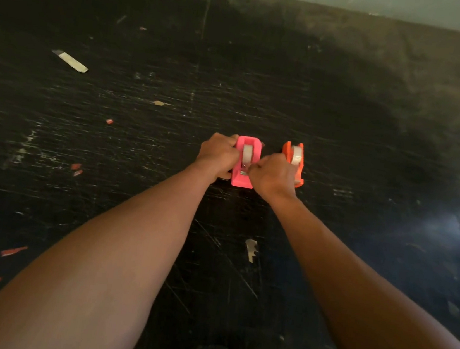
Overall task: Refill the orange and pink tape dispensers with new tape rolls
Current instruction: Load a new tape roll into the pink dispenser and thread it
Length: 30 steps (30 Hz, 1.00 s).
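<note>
Left hand (217, 151) clamps pink dispenser (245, 161) at 9 o'clock side; right hand (274, 174) fingers pinch tape end near cutter; strand may slip, restick to roll (247, 152); orange dispenser (293, 160) at 3 o'clock risks knock

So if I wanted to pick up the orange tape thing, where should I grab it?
Probably by the two flat sides of the orange dispenser, pinching from above at its far end. It stands upright with the tape roll between the walls, and the right hand covers its near end.

Head cam, looking down (wide-angle), arm's-length
</note>
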Each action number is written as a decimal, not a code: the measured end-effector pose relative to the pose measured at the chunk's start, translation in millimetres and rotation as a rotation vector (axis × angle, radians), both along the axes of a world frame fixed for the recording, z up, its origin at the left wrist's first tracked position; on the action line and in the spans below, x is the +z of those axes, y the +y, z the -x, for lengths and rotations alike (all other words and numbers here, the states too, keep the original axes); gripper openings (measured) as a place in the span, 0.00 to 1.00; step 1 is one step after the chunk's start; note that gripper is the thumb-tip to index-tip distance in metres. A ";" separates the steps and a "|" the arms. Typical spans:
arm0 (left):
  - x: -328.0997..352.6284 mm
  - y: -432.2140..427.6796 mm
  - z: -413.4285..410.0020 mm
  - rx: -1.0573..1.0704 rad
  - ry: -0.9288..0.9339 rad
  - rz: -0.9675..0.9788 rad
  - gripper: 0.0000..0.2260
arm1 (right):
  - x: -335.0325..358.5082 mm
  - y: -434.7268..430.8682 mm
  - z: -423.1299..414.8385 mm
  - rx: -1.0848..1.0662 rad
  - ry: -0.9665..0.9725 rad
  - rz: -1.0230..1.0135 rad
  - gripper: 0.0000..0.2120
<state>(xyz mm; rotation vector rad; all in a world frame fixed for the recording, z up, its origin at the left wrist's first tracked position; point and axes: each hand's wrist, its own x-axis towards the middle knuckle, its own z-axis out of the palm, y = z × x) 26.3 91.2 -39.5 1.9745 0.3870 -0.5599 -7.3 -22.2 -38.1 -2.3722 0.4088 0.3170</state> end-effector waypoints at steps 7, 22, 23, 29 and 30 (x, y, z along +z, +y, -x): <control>6.8 -6.0 -2.7 0.032 0.043 0.028 0.20 | 4.1 8.9 -10.5 -0.146 0.144 -0.004 0.12; 13.2 -15.4 -2.1 0.077 0.049 -0.048 0.17 | 21.4 6.6 3.5 -0.482 0.364 -0.583 0.07; 13.3 -15.5 -1.5 0.079 0.053 -0.049 0.18 | 19.7 5.9 6.8 -0.489 0.358 -0.583 0.06; 17.0 -14.6 -0.3 0.140 0.106 0.005 0.20 | 13.5 12.9 20.2 -0.596 0.359 -0.700 0.03; 17.6 -14.2 -0.3 0.157 0.120 0.025 0.21 | 12.8 14.1 22.7 -0.625 0.369 -0.741 0.05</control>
